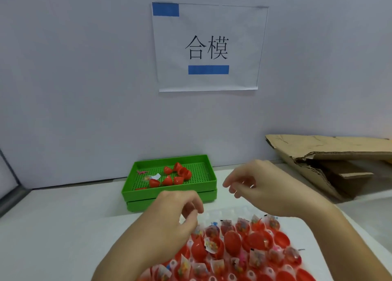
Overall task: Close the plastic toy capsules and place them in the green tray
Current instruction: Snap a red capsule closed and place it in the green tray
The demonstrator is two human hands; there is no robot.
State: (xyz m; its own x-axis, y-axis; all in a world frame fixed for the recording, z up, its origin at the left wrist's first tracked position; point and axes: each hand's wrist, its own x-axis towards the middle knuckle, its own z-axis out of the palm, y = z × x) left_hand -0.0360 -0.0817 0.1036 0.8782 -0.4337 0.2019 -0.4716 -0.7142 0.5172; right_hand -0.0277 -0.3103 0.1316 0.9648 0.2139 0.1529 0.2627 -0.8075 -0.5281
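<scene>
**A:** Capsules (231, 251) sit in the clear blister holder (222, 214) right under our wrists, at the near edge of the view. Most are open red halves with small toy bags poking up.

**B:** Which hand's closer?

**A:** Left hand (176, 210). Its fingertips hang just over the far-left corner of the rows, so the nearest open capsule lies below and slightly toward us. Fingers are curled loosely; we can't make out anything pinched in them, blur doesn't help.

**B:** Right?

**A:** Right hand (254, 185) hovers higher and further out, over the holder's far edge, fingers drooping and slack, nothing gripped that we can see.

**B:** Tray?

**A:** Green tray (169, 192) is straight ahead against the wall, beyond the left hand, stacked on a second one. Several red capsules (174, 175) are in it already, plus a loose bag.

**B:** So our guess: left drops down and back for the next pick, then reaches forward.

**A:** Agreed. Capsule axes stand roughly upright in the pockets, so closing likely means a press from above.
</scene>
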